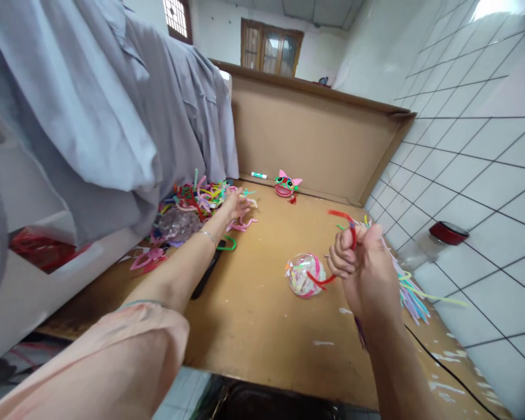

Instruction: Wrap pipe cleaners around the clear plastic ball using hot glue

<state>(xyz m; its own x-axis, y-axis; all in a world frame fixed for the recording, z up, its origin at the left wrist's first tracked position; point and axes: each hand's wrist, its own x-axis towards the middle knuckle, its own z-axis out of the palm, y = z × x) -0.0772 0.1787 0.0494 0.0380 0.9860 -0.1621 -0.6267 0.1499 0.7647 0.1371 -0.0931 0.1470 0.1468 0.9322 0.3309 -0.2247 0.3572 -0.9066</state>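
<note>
My right hand is closed around a red pipe cleaner, whose ends stick out above and below the fist. Stretched far forward, my left hand is at the right edge of a heap of mixed-colour pipe cleaners; its fingers look apart, and I see nothing held in them. Pink pipe cleaners lie just below that hand. Left of the right fist stands a clear round container with coloured scraps inside. A decorated red and green animal face with pink ears sits at the back of the table.
A crumpled clear plastic piece and a dark tool lie near my left forearm. More pipe cleaners lie behind my right wrist, beside a red-lidded jar. A glue stick rests by the cardboard panel.
</note>
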